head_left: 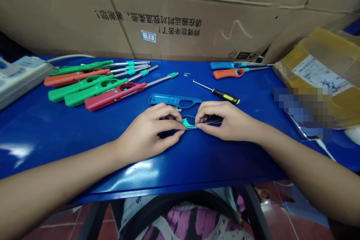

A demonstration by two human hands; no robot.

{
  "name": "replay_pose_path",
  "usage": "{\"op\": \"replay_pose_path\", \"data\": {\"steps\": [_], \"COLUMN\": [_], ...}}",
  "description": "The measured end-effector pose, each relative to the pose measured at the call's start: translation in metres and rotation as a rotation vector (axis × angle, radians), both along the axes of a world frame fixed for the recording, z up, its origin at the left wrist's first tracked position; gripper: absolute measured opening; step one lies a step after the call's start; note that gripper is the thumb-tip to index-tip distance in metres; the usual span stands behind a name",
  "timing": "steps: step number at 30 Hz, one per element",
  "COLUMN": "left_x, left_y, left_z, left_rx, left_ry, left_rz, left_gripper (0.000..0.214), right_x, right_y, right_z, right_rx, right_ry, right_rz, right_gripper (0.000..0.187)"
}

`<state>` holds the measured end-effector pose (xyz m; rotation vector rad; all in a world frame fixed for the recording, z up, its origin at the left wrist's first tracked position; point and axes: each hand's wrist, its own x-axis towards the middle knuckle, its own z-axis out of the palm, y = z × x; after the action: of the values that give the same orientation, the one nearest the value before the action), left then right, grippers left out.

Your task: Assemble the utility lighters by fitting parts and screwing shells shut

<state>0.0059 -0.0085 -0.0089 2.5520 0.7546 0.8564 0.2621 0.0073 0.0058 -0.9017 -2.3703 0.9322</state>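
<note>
Between both hands lies an opened blue lighter [188, 117] of the long-nosed kind, with a teal trigger [186, 122] and a metal tube [213, 122] running right. My left hand [157, 127] pinches it at the trigger, and the fingers cover much of the handle. My right hand [222, 118] pinches it just right of the trigger, where the tube starts. Just behind the hands rests a separate blue casing half [174, 100], its hollow side up. A hooked pick with a black and yellow handle [225, 96] lies behind my right hand.
Several long lighters [112, 95] in green, orange and red lie at the back left; blue [226, 65] and orange [228, 73] ones lie back right. A cardboard box [168, 11] walls off the rear. A power strip [22, 77] sits left, a taped parcel [315, 71] and a phone [305, 120] right.
</note>
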Motion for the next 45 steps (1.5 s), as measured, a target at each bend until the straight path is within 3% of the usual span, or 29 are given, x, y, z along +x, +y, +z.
{"op": "replay_pose_path", "data": {"steps": [15, 24, 32, 39, 45], "left_x": [0.001, -0.002, -0.002, -0.003, -0.009], "left_y": [0.0, -0.001, 0.002, 0.002, 0.005], "left_z": [-0.001, 0.005, 0.004, 0.006, 0.012], "left_rx": [-0.028, 0.222, -0.073, -0.078, 0.021], "left_ry": [-0.053, 0.2, -0.002, -0.037, -0.028], "left_rz": [0.041, 0.005, 0.05, 0.059, 0.049], "left_gripper": [0.01, 0.016, 0.014, 0.012, 0.018], "right_x": [-0.001, 0.0, 0.0, 0.002, 0.009], "right_y": [0.001, 0.0, 0.0, -0.001, 0.002], "right_z": [-0.001, 0.0, 0.002, 0.003, 0.012], "right_rx": [-0.064, -0.076, -0.086, -0.068, 0.055], "right_ry": [-0.019, -0.033, -0.04, -0.051, -0.048], "right_rz": [-0.071, -0.07, -0.068, -0.065, -0.105], "right_gripper": [0.01, 0.01, 0.01, 0.011, 0.008]}}
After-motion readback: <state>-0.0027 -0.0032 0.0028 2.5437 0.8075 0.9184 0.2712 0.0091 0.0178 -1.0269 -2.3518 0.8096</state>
